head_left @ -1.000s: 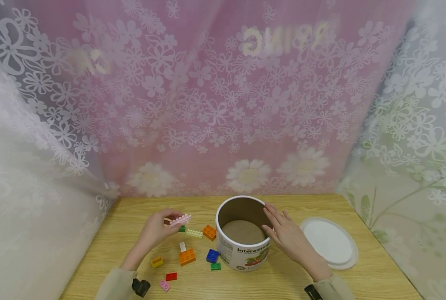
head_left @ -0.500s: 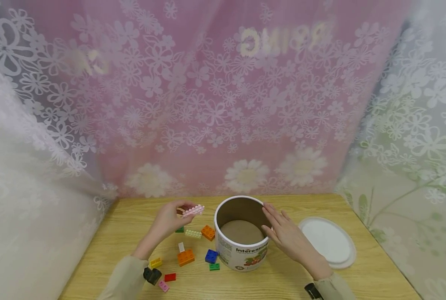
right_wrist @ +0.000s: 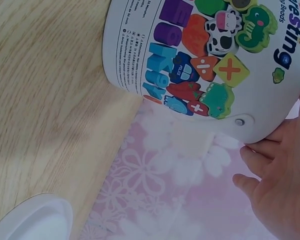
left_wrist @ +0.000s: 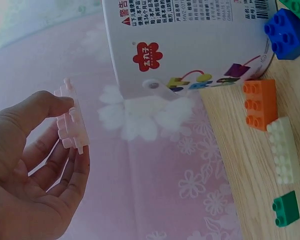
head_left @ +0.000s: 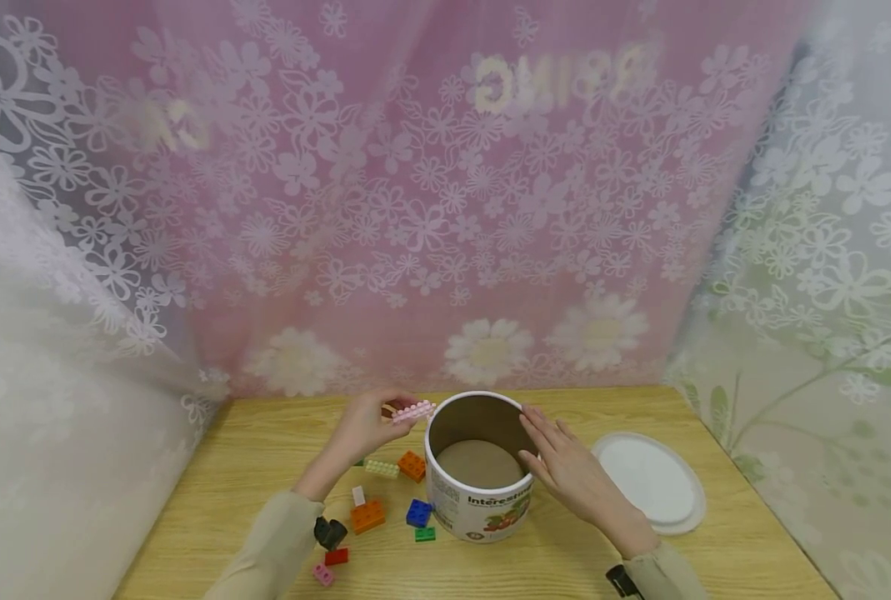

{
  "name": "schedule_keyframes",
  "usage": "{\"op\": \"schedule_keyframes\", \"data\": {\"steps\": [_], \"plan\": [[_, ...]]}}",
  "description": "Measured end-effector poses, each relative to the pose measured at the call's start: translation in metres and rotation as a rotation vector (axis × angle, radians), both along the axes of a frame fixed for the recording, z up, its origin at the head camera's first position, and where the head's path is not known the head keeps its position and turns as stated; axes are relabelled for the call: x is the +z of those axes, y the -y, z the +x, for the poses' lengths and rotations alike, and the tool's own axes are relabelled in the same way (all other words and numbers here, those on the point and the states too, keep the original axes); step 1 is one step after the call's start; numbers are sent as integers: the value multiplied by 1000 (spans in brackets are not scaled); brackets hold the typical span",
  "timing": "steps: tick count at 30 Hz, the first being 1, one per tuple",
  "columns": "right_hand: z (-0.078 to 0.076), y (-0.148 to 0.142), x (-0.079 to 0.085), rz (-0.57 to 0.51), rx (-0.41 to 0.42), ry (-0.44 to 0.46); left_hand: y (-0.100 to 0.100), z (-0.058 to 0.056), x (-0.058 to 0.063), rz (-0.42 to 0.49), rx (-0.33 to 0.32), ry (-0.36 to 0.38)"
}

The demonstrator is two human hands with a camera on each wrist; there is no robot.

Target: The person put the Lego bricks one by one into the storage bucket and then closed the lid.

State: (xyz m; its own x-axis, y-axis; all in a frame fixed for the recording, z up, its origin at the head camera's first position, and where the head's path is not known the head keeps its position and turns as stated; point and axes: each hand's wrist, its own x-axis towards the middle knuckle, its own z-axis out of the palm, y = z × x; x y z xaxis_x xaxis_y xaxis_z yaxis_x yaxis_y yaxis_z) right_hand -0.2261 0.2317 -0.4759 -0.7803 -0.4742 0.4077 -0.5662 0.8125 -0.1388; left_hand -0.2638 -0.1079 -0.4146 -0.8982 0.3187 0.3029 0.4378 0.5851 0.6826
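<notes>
Pink studded piece (head_left: 413, 411): in the air at 10 o'clock of the bucket (head_left: 453, 500) (head view, bucket mouth as dial, 12 away from the person). Tip lines up with the rim there; left wrist view shows a gap, so reads as not touching.
Left hand (head_left: 370, 425): pinching the piece, thumb on the studded side, fingers behind. Gap about as thin as the piece; palm not touching it.
Pink weight/stiffness: looks like moulded plastic; should be light and rigid, no squeeze-in expected.
Pink surface: probably smooth on the flat back, so a bit slippery; studs should give the thumb a key.
Pink breakage: outline looks irregular, with small end nubs. Likely tough, but wouldn't load the nubs.
Pink hold point: mid-length, across the thickness, as now. An end hold would likely let it swing.
Right hand (head_left: 565, 475): at 3 o'clock, fingers fairly straight, resting on the rim; not clasping anything.
Bucket: upright on the table (head_left: 565, 567). Wall probably thin and light, may slide if knocked; brace at the rim.
Blue brick (head_left: 418, 512): 8 o'clock, close to the bucket wall. Chunkier, should take a side pinch.
Lid (head_left: 648, 479): flat, 3 o'clock, beyond the right hand.
</notes>
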Motion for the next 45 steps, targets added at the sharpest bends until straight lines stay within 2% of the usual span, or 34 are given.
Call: {"op": "schedule_keyframes", "data": {"steps": [4,11,15,23,28,33,40,45], "plan": [[1,0,-1,-6,7,-33,-13,-5,2,-2,-28,18],[1,1,0,-7,-4,-15,-34,-13,1,11,-91,21],[1,2,-3,-19,-5,-29,-46,-17,-6,6,-125,1],[1,3,-5,-21,4,-69,-64,-21,-18,-47,-147,-40],[0,2,-5,-25,-3,-49,-72,-23,-25,-48,-191,-43],[1,2,-3,-18,-17,-24,-78,-24,-30,-51,-204,-41],[-1,2,-6,-29,-1,-59,-81,-27,-38,-64,-195,-21],[-1,2,-6,-30,0,-45,-82,-29,-39,-77,-187,-26]]}}
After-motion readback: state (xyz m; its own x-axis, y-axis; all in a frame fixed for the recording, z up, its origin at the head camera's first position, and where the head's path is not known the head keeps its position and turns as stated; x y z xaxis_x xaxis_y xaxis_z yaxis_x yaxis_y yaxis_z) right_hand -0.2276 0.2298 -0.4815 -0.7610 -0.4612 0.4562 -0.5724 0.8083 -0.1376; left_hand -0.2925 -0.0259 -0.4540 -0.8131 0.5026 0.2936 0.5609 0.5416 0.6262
